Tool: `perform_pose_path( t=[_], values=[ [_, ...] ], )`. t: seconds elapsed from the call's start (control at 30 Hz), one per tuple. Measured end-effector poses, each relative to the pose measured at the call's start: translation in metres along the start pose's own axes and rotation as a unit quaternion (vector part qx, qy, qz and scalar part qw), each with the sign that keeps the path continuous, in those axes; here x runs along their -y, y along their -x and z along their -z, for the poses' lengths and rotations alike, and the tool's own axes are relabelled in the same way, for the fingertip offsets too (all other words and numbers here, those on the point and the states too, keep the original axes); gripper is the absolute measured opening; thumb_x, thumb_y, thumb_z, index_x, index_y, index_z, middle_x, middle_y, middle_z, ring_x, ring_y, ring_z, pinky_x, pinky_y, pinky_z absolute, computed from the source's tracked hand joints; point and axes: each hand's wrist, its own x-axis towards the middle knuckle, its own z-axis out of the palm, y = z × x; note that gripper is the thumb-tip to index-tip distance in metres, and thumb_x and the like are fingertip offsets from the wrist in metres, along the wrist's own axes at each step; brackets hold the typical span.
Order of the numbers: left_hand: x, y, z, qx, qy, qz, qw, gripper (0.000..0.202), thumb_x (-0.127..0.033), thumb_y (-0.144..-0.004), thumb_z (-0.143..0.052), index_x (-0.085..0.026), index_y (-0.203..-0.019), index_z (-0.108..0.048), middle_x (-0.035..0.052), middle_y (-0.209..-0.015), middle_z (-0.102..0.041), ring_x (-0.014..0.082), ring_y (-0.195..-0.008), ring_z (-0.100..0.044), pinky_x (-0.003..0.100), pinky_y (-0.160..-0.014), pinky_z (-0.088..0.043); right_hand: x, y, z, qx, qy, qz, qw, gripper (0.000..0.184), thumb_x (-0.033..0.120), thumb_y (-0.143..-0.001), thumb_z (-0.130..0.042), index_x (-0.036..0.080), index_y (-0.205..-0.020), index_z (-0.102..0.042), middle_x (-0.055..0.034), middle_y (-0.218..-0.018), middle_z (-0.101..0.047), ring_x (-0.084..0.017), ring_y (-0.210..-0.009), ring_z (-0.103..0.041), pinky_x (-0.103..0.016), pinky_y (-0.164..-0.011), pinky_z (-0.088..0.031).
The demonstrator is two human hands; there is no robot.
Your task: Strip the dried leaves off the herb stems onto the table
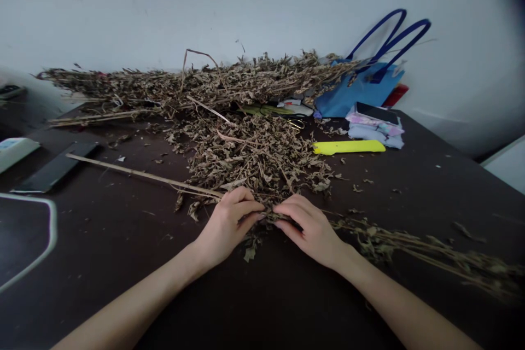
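Observation:
My left hand (pixel 227 224) and my right hand (pixel 307 227) meet at the near edge of a heap of dried leaves (pixel 254 156) on a dark table (pixel 102 240). Both pinch the same dried leafy stem (pixel 410 249), which trails off to the right along the table. The fingers of each hand are curled together around it. A bare stripped stalk (pixel 143 175) lies to the left, its end running under my left hand. A long bundle of dried plants (pixel 197 82) lies across the back of the table.
A blue bag (pixel 361 87) with long handles stands at the back right, folded cloth with a phone (pixel 375 120) beside it, a yellow strip (pixel 348 146) in front. Scissors (pixel 295 123) peek out by the heap. A black flat object (pixel 55 167) lies left.

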Motion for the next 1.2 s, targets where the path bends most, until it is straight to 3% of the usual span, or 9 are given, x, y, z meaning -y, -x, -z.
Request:
perform_pose_path(
  t=[0.4,0.83,1.2],
  values=[
    [-0.0030,-0.0001,-0.0006,0.012,0.001,0.029,1.000,0.011,-0.021,-0.086,-0.053,-0.015,-0.087,-0.063,0.0043,-0.083,-0.052,0.0145,-0.077,-0.050,0.030,-0.070,-0.044,0.0008,0.0011,-0.0016,-0.019,0.017,0.038,0.999,0.016,0.012,-0.084,-0.054,0.017,-0.100,-0.057,-0.0067,-0.089,-0.060,-0.017,-0.086,-0.055,-0.035,-0.078,-0.048],
    [-0.0025,-0.0005,-0.0041,-0.004,0.116,0.079,0.990,0.007,-0.013,-0.081,-0.058,-0.017,-0.081,-0.064,0.0018,-0.081,-0.056,0.0122,-0.075,-0.055,0.025,-0.069,-0.045,0.0005,0.0011,-0.0034,-0.018,0.004,0.034,0.999,0.013,0.015,-0.086,-0.051,0.019,-0.097,-0.057,-0.0066,-0.087,-0.061,-0.018,-0.084,-0.056,-0.036,-0.075,-0.050],
    [-0.0019,0.0041,-0.0085,-0.005,0.022,-0.001,1.000,0.006,-0.014,-0.081,-0.058,-0.018,-0.085,-0.061,0.0032,-0.087,-0.056,0.0155,-0.083,-0.053,0.030,-0.076,-0.042,-0.0005,0.0026,-0.0064,-0.024,-0.007,0.034,0.999,0.015,0.013,-0.084,-0.054,0.017,-0.098,-0.054,-0.0067,-0.088,-0.060,-0.018,-0.085,-0.055,-0.034,-0.076,-0.049]
  ],
)
